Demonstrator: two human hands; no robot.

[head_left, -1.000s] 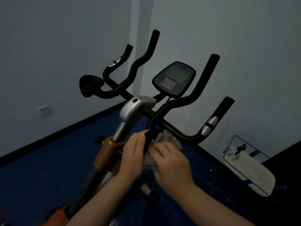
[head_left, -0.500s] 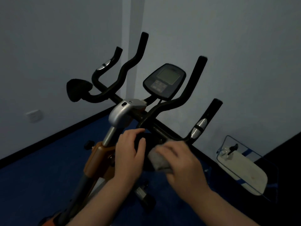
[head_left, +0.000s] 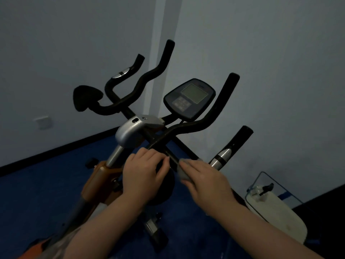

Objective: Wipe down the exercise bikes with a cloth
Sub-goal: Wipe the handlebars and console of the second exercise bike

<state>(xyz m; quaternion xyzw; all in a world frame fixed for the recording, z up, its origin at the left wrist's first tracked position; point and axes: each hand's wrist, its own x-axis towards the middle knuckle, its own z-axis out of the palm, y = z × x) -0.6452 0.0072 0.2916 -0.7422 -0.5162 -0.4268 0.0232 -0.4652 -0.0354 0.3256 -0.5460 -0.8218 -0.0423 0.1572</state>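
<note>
Below the console (head_left: 189, 99): right hand (head_left: 203, 176) pinched cloth (head_left: 183, 173) on handlebar (head_left: 169, 153); left hand (head_left: 143, 171) gripped bar; upper grips apparently unwiped.

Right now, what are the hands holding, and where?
The right hand grips a grey cloth, bunched under its fingers, against the black handlebar. The left hand grips that bar beside it.
</note>
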